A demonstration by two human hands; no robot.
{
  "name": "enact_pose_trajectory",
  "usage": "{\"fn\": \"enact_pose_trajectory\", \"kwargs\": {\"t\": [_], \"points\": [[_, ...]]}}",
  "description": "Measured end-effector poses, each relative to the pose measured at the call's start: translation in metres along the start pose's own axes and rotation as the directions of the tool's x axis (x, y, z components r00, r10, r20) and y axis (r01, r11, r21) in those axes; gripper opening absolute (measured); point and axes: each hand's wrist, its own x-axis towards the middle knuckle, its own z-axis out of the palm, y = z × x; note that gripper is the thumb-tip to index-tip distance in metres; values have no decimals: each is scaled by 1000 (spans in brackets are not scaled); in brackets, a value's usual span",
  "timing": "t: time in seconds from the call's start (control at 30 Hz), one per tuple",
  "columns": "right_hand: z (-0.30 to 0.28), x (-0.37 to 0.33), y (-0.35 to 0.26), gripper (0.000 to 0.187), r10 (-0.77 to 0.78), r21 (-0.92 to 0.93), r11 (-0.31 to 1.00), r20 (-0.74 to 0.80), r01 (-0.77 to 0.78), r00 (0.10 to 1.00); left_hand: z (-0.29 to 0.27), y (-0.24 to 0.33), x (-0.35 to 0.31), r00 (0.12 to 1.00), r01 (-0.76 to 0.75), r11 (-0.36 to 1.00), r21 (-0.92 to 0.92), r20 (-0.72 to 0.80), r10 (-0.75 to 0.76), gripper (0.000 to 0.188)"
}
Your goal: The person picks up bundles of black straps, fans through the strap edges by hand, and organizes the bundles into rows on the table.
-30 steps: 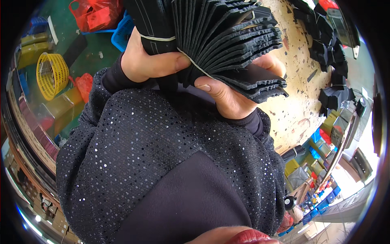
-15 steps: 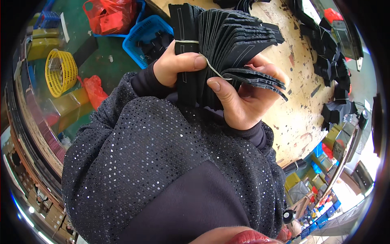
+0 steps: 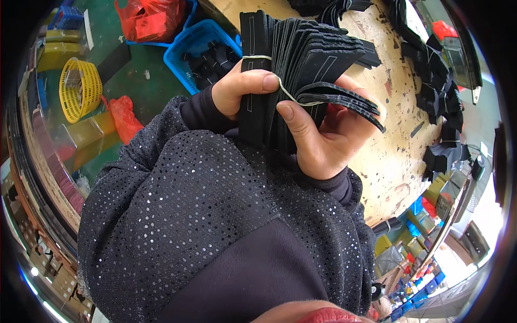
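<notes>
Between my two hands is a thick bundle of black strips [image 3: 291, 54], flat pieces fanned apart at their far ends. A pale elastic band [image 3: 257, 57] runs across the bundle and sags toward the near right side. My left hand [image 3: 240, 89] grips the bundle's left side, its thumb pressing on the band. On the right, my right hand [image 3: 328, 137] is wrapped round the bundle, thumb beside the band. A few strips [image 3: 344, 99] bend out to the right over its palm, apart from the rest. Fingers behind the bundle are mostly hidden.
A worn wooden table [image 3: 396, 97] lies beyond my hands, with tied black bundles [image 3: 439, 97] along its right side. To the left are a blue basket [image 3: 199, 40] holding black pieces, a yellow basket [image 3: 81, 89] and red plastic bags [image 3: 153, 19].
Both hands and the bundle have shifted slightly right and down in the picture. The fanned strips at the top sit closer together; the grip stays the same.
</notes>
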Motion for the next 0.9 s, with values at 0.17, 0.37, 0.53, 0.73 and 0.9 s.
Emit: {"fn": "enact_pose_trajectory", "kwargs": {"t": [0.17,0.37,0.53,0.73,0.9], "points": [[0,2,-1,66,19,-37,999,13,-18,1000,-6,-2,-1,999,37,999,-18,-15,-37,44],[2,2,4,68,-51,-47,998,7,51,999,-1,0,-1,997,40,999,-34,-60,-42,40],[3,5,4,69,-74,-80,994,4,75,997,-7,-2,0,993,62,998,-13,-101,-63,33],[5,7,4,66,-123,-26,992,-27,122,992,-9,-6,2,988,78,997,-25,-132,-81,26],[0,4,11,59,6,84,996,31,-9,999,-2,-2,-1,994,-72,997,36,-78,75,38]]}}
